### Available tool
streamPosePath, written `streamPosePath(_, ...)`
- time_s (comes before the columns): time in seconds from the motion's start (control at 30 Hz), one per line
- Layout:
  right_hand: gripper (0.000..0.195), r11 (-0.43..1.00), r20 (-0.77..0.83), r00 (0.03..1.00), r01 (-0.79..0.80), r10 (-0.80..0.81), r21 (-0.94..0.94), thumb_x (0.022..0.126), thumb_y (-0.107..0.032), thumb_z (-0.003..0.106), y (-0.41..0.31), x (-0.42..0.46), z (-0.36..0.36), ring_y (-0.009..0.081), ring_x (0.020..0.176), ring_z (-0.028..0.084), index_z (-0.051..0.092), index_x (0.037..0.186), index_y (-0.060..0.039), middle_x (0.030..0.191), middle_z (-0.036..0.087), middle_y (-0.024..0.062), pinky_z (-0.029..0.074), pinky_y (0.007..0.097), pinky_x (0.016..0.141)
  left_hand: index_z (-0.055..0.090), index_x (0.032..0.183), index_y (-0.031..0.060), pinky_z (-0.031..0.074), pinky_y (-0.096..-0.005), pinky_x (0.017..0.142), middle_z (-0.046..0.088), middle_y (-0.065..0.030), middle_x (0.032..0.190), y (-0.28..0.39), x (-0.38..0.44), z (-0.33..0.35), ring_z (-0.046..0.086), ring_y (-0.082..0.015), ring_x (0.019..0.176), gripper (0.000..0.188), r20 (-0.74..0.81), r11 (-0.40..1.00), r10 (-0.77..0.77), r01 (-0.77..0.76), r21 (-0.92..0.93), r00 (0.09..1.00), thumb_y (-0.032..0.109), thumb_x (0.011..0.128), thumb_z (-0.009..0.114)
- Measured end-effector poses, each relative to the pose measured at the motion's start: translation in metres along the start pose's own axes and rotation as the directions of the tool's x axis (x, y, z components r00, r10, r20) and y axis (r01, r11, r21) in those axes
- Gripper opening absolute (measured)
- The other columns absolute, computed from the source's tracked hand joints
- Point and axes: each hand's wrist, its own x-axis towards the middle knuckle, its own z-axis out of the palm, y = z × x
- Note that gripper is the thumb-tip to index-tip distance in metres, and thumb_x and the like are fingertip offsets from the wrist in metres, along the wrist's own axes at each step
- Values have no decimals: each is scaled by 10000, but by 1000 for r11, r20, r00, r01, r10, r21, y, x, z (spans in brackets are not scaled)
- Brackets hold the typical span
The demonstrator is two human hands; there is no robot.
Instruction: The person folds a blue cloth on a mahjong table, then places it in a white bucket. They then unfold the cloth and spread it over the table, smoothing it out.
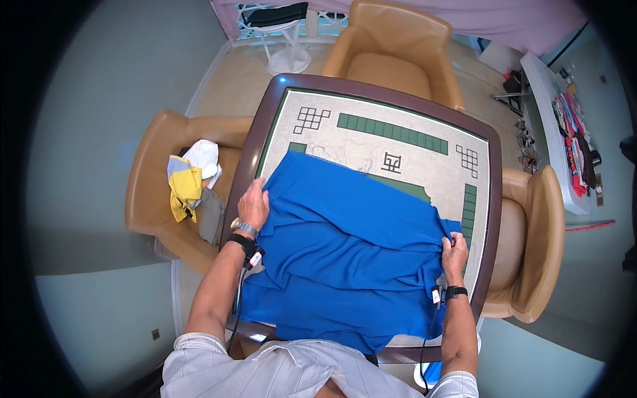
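A large piece of blue fabric (343, 248) lies rumpled across a mahjong table (408, 112), with soft folds running from side to side. My left hand (254, 204) grips the cloth's left edge, near the table's dark rim. At the opposite side my right hand (454, 253) pinches a gathered bit of the right edge between thumb and fingers. The near end of the cloth reaches down to my shirt. Its far edge lies over part of the green printed tile pattern.
Loose threads (338, 154) lie beyond the cloth. Tan armchairs stand left (154, 174), right (537, 248) and at the far side (398, 54). Yellow, white and grey clothes (185, 184) rest on the left one. A white table (552, 109) at right holds piled clothes (572, 144). Cables hang from my wrists.
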Motion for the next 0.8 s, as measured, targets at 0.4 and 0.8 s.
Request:
streamPosePath(0.4, 235, 999, -13, 1000, 10, -9, 32, 922, -128, 766, 7, 0, 3, 294, 848, 633, 674, 1106, -14, 901, 636, 138, 526, 436, 809, 656, 931, 56, 535, -518, 802, 646, -192, 943, -4, 7, 13, 651, -431, 919, 139, 110, 998, 59, -56, -29, 992, 148, 908, 758)
streamPosePath(0.8, 217, 869, 927, 362, -485, 95, 101, 946, -186, 845, -23, 25, -90, 92, 640, 650, 707, 1068, -70, 789, 677, -15, 538, 257, 533, 687, 979, 68, 518, -269, 527, 671, 1, 785, 18, 20, -86, 647, -97, 576, 152, 940, 924, 156, 292, -248, 303, 202, 1049, 674)
